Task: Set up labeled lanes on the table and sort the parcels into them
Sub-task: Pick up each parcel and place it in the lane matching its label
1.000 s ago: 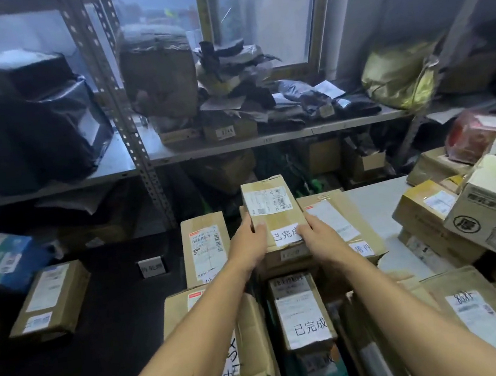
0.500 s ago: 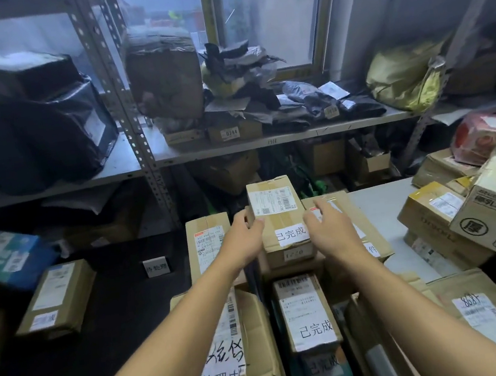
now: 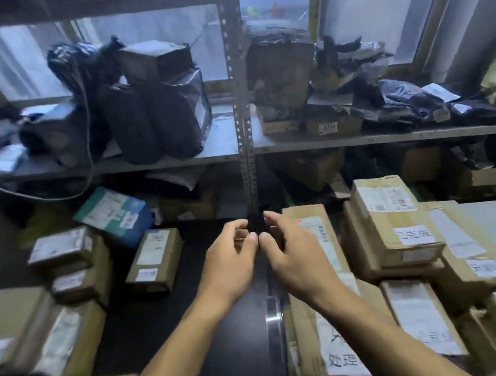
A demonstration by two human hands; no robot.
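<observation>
Cardboard parcels (image 3: 393, 226) sit stacked along the right edge of the dark surface (image 3: 168, 316); more parcels (image 3: 156, 261) crowd its left edge; my left hand (image 3: 231, 265) and right hand (image 3: 295, 254) hover between them, fingers loosely curled, grasping nothing.

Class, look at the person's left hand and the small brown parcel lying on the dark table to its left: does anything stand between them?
Nothing visible does. The left hand is above the dark table, and only a bare strip of that surface separates it from the small brown parcel.
</observation>
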